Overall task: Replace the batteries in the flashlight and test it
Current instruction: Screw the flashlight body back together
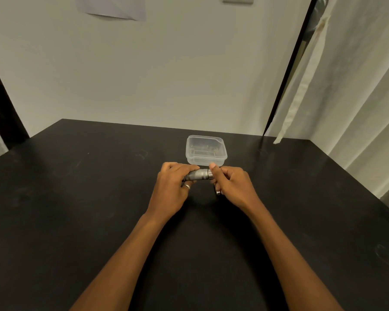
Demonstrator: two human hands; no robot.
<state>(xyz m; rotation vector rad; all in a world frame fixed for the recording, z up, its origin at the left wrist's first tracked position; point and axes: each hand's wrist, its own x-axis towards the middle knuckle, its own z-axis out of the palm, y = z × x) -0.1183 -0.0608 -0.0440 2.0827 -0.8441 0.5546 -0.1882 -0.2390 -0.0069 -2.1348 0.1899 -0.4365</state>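
Note:
A small grey metal flashlight (199,174) with a knurled body lies level between my two hands, just above the black table (76,198). My left hand (173,187) wraps its left end, a ring on one finger. My right hand (230,182) pinches its shiny right end with thumb and fingers. A small metallic piece (218,192) pokes out under my right hand's fingers; I cannot tell what it is. Right behind the flashlight stands a clear plastic container (206,151) with small items inside, too faint to name.
The table meets a white wall (166,75) at the back. A pale curtain (346,97) hangs along the right side, beside a dark vertical frame. A dark post stands at the far left.

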